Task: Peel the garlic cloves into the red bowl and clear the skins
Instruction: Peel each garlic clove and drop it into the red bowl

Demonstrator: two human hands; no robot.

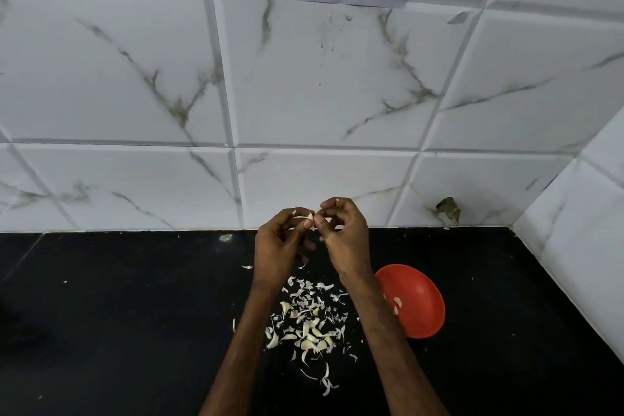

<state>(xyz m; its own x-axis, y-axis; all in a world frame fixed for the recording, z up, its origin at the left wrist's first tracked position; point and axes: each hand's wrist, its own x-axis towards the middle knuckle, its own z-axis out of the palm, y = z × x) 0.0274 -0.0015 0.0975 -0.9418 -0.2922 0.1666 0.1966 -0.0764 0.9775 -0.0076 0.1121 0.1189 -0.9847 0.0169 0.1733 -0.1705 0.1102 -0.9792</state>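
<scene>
Black counter [118,314] meeting tiled wall [135,78], left hand [277,246], right hand [344,240] both pinching garlic clove [310,216]

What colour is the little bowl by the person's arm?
Red; it shows clearly in the head view.

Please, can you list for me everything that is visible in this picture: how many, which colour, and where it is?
red bowl: one, red, on the countertop at the right
peeled cloves: at least two, pale, inside the red bowl, partly hidden
garlic skins: many, whitish, loose pile on the countertop below the hands, a few cloves among them
garlic clove: one, pale, between both hands
countertop: one, black, lower half
wall tiles: several, white with marble veins, behind the countertop
dark object: one, brownish, at the wall's foot; cannot identify
left hand: one, pinches the garlic clove
right hand: one, pinches the garlic clove
</scene>
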